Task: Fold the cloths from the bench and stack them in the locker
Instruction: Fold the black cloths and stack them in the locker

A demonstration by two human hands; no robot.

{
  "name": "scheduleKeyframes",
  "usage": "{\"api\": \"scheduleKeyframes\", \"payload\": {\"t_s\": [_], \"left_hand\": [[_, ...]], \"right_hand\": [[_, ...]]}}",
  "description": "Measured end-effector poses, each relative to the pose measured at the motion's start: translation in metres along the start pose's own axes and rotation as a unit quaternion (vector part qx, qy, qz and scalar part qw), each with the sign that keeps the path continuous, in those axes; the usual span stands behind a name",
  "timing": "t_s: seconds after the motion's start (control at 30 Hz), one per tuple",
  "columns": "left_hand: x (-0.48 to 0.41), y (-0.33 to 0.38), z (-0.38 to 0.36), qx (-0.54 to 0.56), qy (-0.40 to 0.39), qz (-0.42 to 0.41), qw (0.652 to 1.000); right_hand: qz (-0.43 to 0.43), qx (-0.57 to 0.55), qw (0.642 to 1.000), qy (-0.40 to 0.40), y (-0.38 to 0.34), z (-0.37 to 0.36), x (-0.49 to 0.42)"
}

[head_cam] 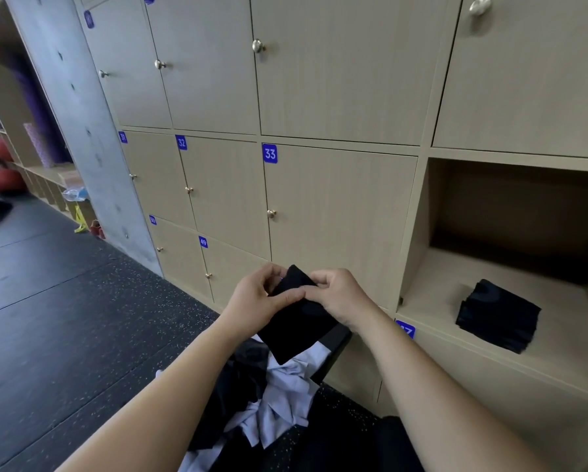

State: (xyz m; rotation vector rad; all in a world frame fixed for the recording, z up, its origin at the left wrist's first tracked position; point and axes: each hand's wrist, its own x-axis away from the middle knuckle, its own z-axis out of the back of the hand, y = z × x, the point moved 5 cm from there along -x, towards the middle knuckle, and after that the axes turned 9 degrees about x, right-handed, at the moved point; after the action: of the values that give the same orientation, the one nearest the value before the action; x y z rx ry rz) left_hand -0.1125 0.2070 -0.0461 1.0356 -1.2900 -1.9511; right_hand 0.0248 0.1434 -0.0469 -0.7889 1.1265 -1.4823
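Observation:
A small black cloth, folded into a rectangle, hangs in front of me. My left hand pinches its upper left edge and my right hand pinches its upper right edge, thumbs meeting over the top. Below them a heap of black and pale blue cloths lies on the dark bench. To the right, the open locker holds a stack of folded black cloths on its floor.
Closed wooden locker doors numbered 31, 32, 33 fill the wall ahead. A grey concrete pillar stands at left, with shelves and red balls beyond. Dark speckled rubber floor stretches to the left.

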Motion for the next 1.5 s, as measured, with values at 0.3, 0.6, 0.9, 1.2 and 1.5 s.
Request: {"api": "scheduleKeyframes", "payload": {"t_s": [0.3,0.6,0.9,1.2,1.5], "left_hand": [[0.006,-0.012,0.002,0.03,-0.008,0.077,0.997],[-0.002,-0.01,-0.006,-0.018,0.027,0.063,0.997],[0.0,-0.017,-0.028,-0.013,-0.05,0.138,0.989],[-0.009,0.0,-0.052,-0.064,0.036,0.098,0.993],[-0.005,-0.006,-0.083,0.051,0.101,0.117,0.987]], "right_hand": [[-0.044,-0.047,0.995,0.071,0.018,0.024,0.0],[-0.041,0.055,0.992,0.106,0.016,0.031,0.004],[-0.016,0.292,0.932,0.213,0.018,0.049,0.014],[-0.088,0.017,0.992,0.091,0.034,0.06,0.033],[-0.139,-0.096,0.977,0.132,0.064,0.072,0.048]]}}
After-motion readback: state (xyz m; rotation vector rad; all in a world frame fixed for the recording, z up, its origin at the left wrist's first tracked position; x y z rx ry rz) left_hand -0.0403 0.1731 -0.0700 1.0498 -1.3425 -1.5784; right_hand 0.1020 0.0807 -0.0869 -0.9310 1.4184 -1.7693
